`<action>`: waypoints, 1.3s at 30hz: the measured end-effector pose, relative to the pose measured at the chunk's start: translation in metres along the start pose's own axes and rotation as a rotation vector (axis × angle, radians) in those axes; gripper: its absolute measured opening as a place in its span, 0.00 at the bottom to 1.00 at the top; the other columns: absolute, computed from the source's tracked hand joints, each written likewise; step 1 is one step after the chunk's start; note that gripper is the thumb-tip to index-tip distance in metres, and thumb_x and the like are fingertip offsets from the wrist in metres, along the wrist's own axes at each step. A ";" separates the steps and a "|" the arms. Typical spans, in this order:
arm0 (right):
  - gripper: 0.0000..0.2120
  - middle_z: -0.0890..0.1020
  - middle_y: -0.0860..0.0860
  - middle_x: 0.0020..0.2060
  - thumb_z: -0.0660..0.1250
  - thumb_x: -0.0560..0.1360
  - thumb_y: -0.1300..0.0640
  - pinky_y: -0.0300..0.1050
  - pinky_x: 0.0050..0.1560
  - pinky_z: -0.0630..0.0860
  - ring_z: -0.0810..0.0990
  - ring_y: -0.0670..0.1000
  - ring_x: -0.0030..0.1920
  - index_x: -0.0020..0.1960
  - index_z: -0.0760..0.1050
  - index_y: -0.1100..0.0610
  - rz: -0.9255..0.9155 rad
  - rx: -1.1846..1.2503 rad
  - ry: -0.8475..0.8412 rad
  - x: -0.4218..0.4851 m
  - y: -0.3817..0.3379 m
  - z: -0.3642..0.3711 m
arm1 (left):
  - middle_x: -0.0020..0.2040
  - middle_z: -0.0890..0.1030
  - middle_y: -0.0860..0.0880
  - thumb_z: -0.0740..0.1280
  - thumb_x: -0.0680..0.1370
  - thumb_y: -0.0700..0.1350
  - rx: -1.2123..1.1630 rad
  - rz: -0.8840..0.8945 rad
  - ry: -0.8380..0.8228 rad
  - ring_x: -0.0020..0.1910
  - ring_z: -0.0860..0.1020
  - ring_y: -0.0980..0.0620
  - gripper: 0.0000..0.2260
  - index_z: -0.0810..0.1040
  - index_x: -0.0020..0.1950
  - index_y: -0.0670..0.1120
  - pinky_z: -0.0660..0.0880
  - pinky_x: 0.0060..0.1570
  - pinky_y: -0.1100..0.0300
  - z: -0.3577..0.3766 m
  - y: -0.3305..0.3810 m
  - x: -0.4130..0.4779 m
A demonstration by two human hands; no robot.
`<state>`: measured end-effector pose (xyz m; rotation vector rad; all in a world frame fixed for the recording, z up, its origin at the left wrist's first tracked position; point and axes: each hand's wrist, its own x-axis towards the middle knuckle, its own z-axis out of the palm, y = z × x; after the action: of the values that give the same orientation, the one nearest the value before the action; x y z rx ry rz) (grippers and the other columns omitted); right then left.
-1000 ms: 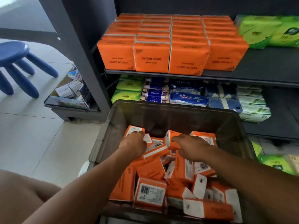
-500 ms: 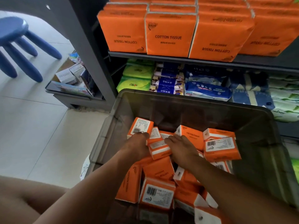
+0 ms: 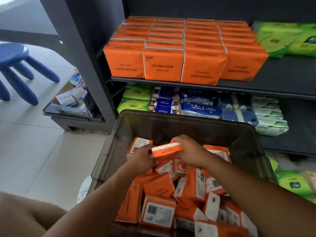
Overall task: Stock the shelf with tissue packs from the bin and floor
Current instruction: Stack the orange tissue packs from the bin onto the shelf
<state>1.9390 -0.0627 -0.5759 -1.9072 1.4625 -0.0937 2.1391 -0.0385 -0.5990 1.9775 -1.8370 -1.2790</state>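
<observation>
Both forearms (image 3: pixel 106 197) and one leg (image 3: pixel 25 218) are bare.

- Head view looks forward and down from behind the left hand (image 3: pixel 142 159) and right hand (image 3: pixel 189 151), close above them.
- Bin (image 3: pixel 171 129) under the hands, shelf (image 3: pixel 256 86) just beyond, floor (image 3: pixel 34 151) to their left.

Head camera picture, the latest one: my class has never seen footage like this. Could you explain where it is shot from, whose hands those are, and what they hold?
There is no machine here. A person wears a camera on the head, so you look forward and down along their own arms. The left hand and right hand grip one orange tissue pack between them, above a grey bin full of loose packs. Behind it, a dark shelf carries neat rows of stocked packs, with green packs to their right.
</observation>
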 end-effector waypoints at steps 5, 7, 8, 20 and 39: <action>0.17 0.76 0.44 0.54 0.72 0.74 0.59 0.46 0.57 0.75 0.77 0.46 0.56 0.60 0.76 0.45 0.039 0.039 0.057 -0.031 -0.019 -0.049 | 0.54 0.82 0.52 0.75 0.72 0.44 -0.231 0.086 0.065 0.55 0.80 0.51 0.20 0.78 0.63 0.49 0.77 0.59 0.47 -0.009 0.019 -0.016; 0.17 0.78 0.44 0.54 0.72 0.75 0.59 0.48 0.56 0.77 0.78 0.46 0.55 0.61 0.75 0.46 0.045 0.057 0.071 -0.047 -0.026 -0.067 | 0.54 0.82 0.54 0.73 0.75 0.43 -0.281 0.122 0.053 0.54 0.81 0.54 0.16 0.78 0.62 0.51 0.77 0.59 0.49 -0.011 0.032 -0.027; 0.18 0.78 0.45 0.55 0.71 0.76 0.58 0.48 0.56 0.78 0.78 0.46 0.56 0.63 0.74 0.46 0.054 0.066 0.084 -0.056 -0.029 -0.076 | 0.54 0.83 0.54 0.72 0.76 0.42 -0.292 0.144 0.040 0.55 0.81 0.55 0.15 0.78 0.62 0.51 0.78 0.60 0.49 -0.011 0.037 -0.032; 0.29 0.77 0.50 0.63 0.72 0.76 0.58 0.45 0.57 0.79 0.79 0.49 0.58 0.73 0.66 0.49 0.059 0.308 0.262 -0.142 -0.044 -0.174 | 0.57 0.81 0.54 0.68 0.79 0.43 -0.364 0.380 0.040 0.60 0.78 0.54 0.14 0.74 0.64 0.52 0.75 0.62 0.52 -0.009 0.121 -0.071; 0.15 0.83 0.49 0.56 0.69 0.78 0.63 0.55 0.62 0.77 0.81 0.52 0.58 0.62 0.70 0.52 0.045 0.747 0.610 -0.135 0.020 -0.227 | 0.59 0.77 0.54 0.63 0.83 0.44 -0.410 0.500 0.271 0.60 0.75 0.54 0.15 0.71 0.69 0.52 0.72 0.59 0.57 -0.005 0.248 -0.032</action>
<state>1.7705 -0.0594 -0.3717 -1.2618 1.5320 -1.1166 1.9623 -0.0710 -0.4255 1.2980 -1.6296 -1.0605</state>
